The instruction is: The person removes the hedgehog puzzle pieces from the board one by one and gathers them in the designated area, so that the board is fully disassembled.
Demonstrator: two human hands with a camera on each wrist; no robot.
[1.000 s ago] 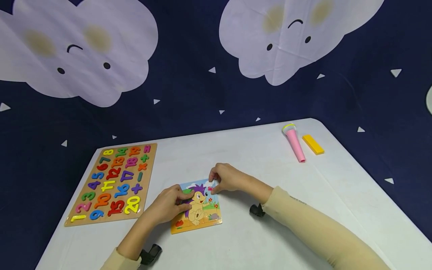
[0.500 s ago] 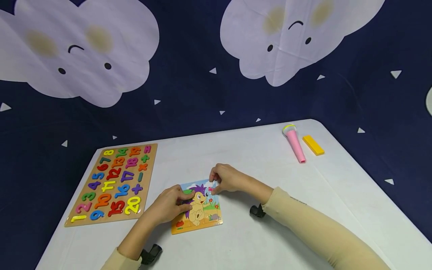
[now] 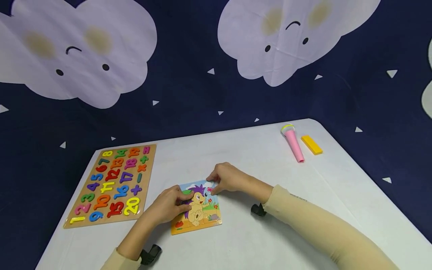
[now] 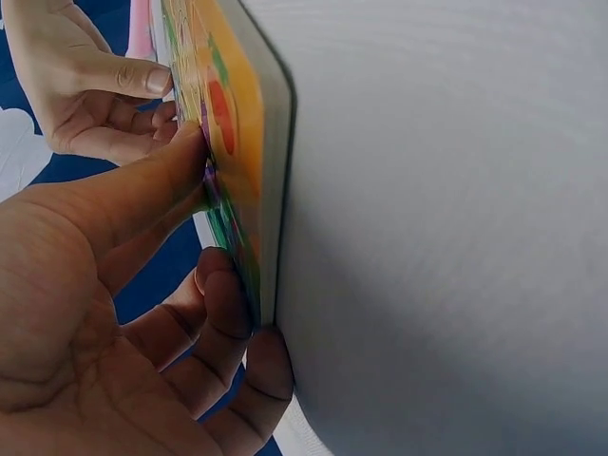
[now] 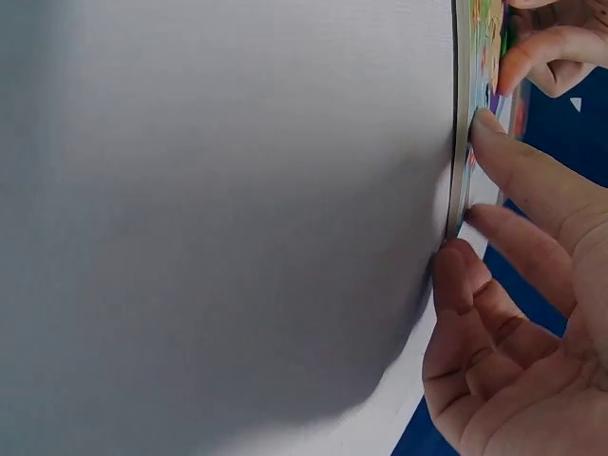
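Note:
A square jigsaw puzzle (image 3: 199, 217) with a purple-haired hedgehog picture lies flat on the white table. My left hand (image 3: 167, 204) holds its left side, the thumb on the picture and the other fingers curled along the edge. In the left wrist view, those fingers (image 4: 226, 294) touch the puzzle's side (image 4: 277, 190) close to the tabletop. At the upper right corner, my right hand (image 3: 229, 178) grips the puzzle between the thumb on its face and fingertips at the far edge. The right wrist view shows the right thumb (image 5: 522, 171) against the puzzle's face.
A wooden number board (image 3: 145, 195) with coloured digits lies to the left. At the back right are a pink toy microphone (image 3: 294, 144) and a yellow block (image 3: 312, 145). Behind the table (image 3: 256, 243) hangs a dark blue cloth (image 3: 189, 75) printed with clouds.
The right hand's fingertips have shifted slightly left along the puzzle's far edge. The left hand and the puzzle stay in nearly the same place.

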